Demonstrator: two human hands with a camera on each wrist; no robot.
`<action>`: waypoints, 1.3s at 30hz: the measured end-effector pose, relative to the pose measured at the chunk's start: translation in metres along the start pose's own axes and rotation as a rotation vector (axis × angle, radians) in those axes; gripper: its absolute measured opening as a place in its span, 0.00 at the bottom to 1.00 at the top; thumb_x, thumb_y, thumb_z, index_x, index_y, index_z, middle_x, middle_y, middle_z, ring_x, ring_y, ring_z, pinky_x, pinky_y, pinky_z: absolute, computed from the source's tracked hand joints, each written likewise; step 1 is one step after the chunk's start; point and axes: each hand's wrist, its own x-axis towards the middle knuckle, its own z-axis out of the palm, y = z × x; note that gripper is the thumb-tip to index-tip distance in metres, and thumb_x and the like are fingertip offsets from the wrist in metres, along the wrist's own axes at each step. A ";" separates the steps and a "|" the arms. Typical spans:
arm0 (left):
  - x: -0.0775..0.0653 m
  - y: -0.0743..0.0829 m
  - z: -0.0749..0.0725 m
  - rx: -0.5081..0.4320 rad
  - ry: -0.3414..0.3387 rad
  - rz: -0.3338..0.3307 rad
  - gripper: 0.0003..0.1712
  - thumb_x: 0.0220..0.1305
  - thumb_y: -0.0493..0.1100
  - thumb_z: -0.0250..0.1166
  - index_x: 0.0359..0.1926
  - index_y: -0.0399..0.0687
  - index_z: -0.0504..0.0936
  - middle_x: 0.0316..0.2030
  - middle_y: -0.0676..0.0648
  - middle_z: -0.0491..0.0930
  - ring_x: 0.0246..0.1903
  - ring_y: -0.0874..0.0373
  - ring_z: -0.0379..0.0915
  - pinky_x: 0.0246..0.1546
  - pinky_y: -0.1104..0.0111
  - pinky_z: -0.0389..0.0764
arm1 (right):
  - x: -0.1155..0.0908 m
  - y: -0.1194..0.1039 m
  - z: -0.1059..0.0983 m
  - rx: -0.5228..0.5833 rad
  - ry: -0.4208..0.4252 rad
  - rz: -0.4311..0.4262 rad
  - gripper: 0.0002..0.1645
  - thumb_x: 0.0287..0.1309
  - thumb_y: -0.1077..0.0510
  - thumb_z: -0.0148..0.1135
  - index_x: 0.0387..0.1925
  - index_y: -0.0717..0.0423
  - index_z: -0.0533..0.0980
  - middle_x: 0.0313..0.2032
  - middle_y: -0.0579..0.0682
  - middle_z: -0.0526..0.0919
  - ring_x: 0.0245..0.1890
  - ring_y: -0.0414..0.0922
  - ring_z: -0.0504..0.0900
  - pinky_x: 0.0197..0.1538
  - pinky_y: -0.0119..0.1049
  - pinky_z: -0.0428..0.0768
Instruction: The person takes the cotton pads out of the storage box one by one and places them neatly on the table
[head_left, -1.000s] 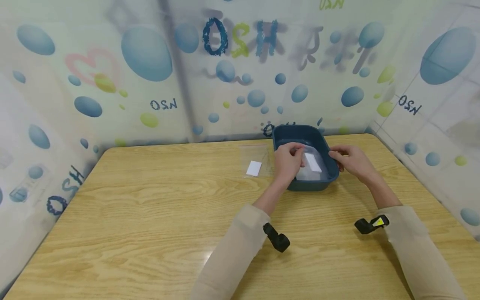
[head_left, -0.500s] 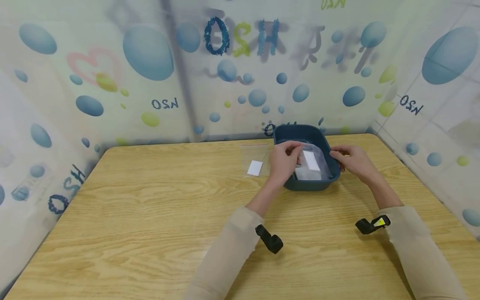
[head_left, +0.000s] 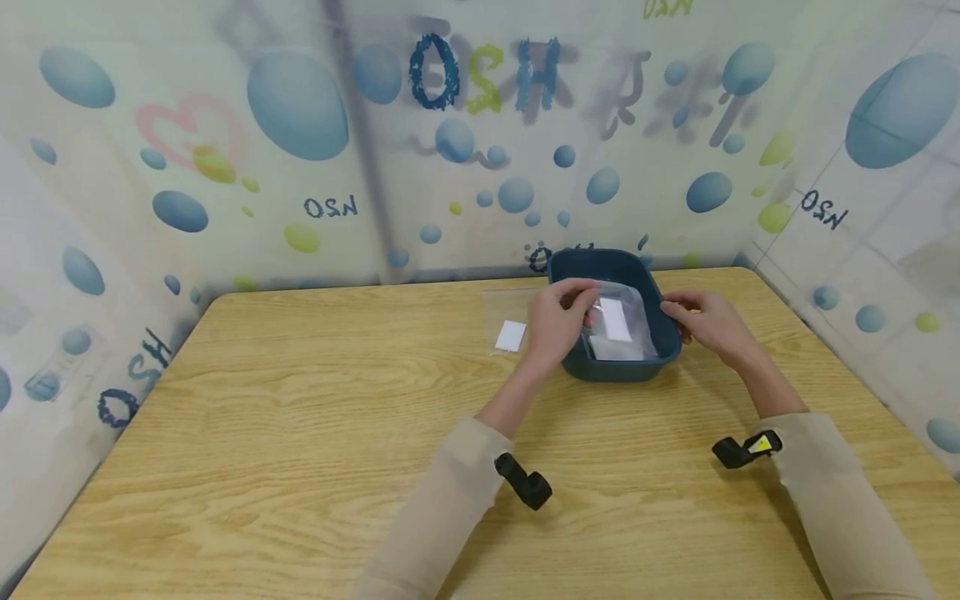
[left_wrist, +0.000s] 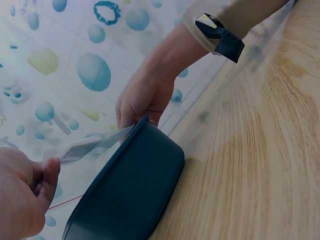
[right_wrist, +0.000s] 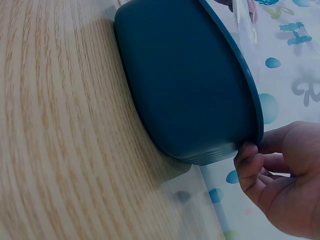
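Near the back right of the table stands a dark blue plastic basin (head_left: 622,371). My right hand (head_left: 708,321) grips its right rim; in the right wrist view the fingers (right_wrist: 250,167) curl at the rim's edge. Over the basin's left side, my left hand (head_left: 557,321) pinches a clear plastic bag (head_left: 636,312) with a white card (head_left: 616,320) in it. The left wrist view shows the bag (left_wrist: 92,146) stretched above the rim from the left thumb and finger. Another pale white piece (head_left: 615,348) shows low in the basin.
Just left of the basin, a second clear bag with a white card (head_left: 511,336) lies flat on the wooden table (head_left: 300,433). A printed wall covering (head_left: 420,192) rises behind the table's back edge. Both sleeves carry black wrist cameras (head_left: 523,482).
My left hand has moved left, drawing the bag and its white card leftward and up across the basin. My right hand stays at the right rim.
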 end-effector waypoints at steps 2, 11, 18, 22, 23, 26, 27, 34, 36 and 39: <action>0.000 -0.001 -0.002 -0.001 0.001 -0.006 0.09 0.71 0.34 0.63 0.46 0.35 0.87 0.28 0.44 0.83 0.20 0.64 0.75 0.31 0.60 0.85 | 0.000 0.000 0.000 0.002 0.001 -0.003 0.28 0.77 0.50 0.50 0.63 0.72 0.70 0.37 0.59 0.75 0.27 0.44 0.74 0.31 0.36 0.77; 0.001 0.000 -0.013 0.007 -0.001 -0.004 0.10 0.71 0.36 0.64 0.47 0.35 0.87 0.28 0.45 0.83 0.21 0.63 0.76 0.28 0.70 0.82 | 0.001 0.000 0.000 0.009 -0.004 -0.007 0.29 0.78 0.50 0.50 0.64 0.71 0.70 0.35 0.57 0.76 0.27 0.45 0.74 0.31 0.37 0.77; -0.001 0.003 -0.023 -0.014 0.004 0.019 0.09 0.71 0.36 0.64 0.46 0.37 0.87 0.27 0.46 0.83 0.22 0.60 0.78 0.35 0.51 0.85 | 0.000 0.000 0.000 0.012 -0.002 -0.012 0.29 0.77 0.50 0.50 0.64 0.72 0.69 0.34 0.56 0.76 0.26 0.43 0.74 0.30 0.38 0.76; -0.001 0.003 -0.029 -0.018 0.006 0.033 0.09 0.71 0.36 0.64 0.46 0.37 0.87 0.28 0.45 0.83 0.22 0.60 0.77 0.36 0.48 0.84 | -0.001 0.000 0.000 0.012 -0.005 -0.008 0.29 0.78 0.50 0.50 0.64 0.71 0.69 0.34 0.56 0.75 0.26 0.43 0.73 0.31 0.38 0.76; -0.001 0.003 -0.031 -0.021 0.007 0.034 0.09 0.71 0.36 0.64 0.46 0.37 0.87 0.28 0.45 0.82 0.22 0.60 0.77 0.36 0.47 0.84 | 0.000 0.000 0.000 0.011 -0.006 -0.008 0.29 0.77 0.50 0.50 0.64 0.71 0.69 0.34 0.56 0.75 0.26 0.43 0.73 0.31 0.38 0.76; -0.001 0.003 -0.036 -0.008 0.007 0.031 0.09 0.71 0.36 0.64 0.46 0.37 0.87 0.28 0.45 0.82 0.22 0.60 0.77 0.32 0.55 0.85 | 0.000 0.000 0.000 0.012 -0.008 -0.007 0.29 0.77 0.50 0.50 0.64 0.72 0.69 0.33 0.55 0.76 0.26 0.43 0.74 0.30 0.38 0.76; -0.002 0.003 -0.038 -0.004 0.005 0.026 0.09 0.71 0.36 0.64 0.47 0.37 0.86 0.29 0.45 0.82 0.22 0.60 0.76 0.31 0.58 0.85 | 0.000 0.000 0.000 0.013 -0.009 -0.007 0.29 0.78 0.50 0.50 0.64 0.72 0.69 0.33 0.55 0.76 0.26 0.43 0.74 0.30 0.38 0.76; 0.001 0.006 -0.051 0.046 0.026 0.026 0.09 0.71 0.37 0.64 0.45 0.37 0.86 0.31 0.44 0.83 0.25 0.60 0.76 0.29 0.67 0.82 | 0.002 0.001 0.000 0.017 -0.010 -0.008 0.29 0.78 0.50 0.50 0.64 0.72 0.69 0.32 0.54 0.76 0.25 0.42 0.73 0.30 0.37 0.76; 0.003 0.007 -0.055 0.051 0.040 0.043 0.08 0.71 0.36 0.64 0.45 0.36 0.87 0.31 0.43 0.83 0.25 0.60 0.76 0.29 0.66 0.83 | 0.002 0.002 0.000 0.019 -0.010 -0.010 0.29 0.78 0.51 0.50 0.64 0.72 0.69 0.32 0.54 0.76 0.25 0.42 0.73 0.30 0.37 0.76; 0.005 0.008 -0.059 0.043 0.054 0.060 0.08 0.71 0.35 0.64 0.44 0.34 0.87 0.30 0.42 0.83 0.24 0.60 0.76 0.28 0.67 0.81 | 0.002 0.003 0.000 0.021 -0.008 -0.010 0.29 0.78 0.51 0.50 0.64 0.72 0.69 0.33 0.54 0.76 0.25 0.42 0.73 0.30 0.37 0.76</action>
